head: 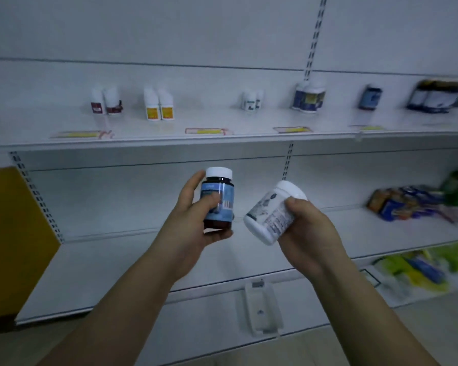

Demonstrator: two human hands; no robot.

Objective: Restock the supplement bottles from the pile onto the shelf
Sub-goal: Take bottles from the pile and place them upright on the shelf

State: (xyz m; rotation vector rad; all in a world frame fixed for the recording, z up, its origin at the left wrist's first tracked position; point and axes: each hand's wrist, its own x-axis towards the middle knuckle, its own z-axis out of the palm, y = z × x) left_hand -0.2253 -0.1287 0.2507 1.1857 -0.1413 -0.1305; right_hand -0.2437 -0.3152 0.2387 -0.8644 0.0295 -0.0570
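Head view looks down both bare forearms at white store shelving; the left hand [196,220] has its grip clamped on an upright dark bottle [218,200] with a white cap and blue label, thumb across the label and fingers behind and under it; the right hand [306,231] has its grip clamped round a white jar [271,213], tilted so its lid points up and to the right; the two containers sit just beside each other in front of the middle shelf [117,265]; on the upper shelf [222,120] stand small groups of supplement bottles: a red-labelled pair [106,101], a yellow-labelled pair [158,104], small white ones [252,100], larger blue-labelled ones [309,97]; blurred colourful packets [405,202] lie at the right.
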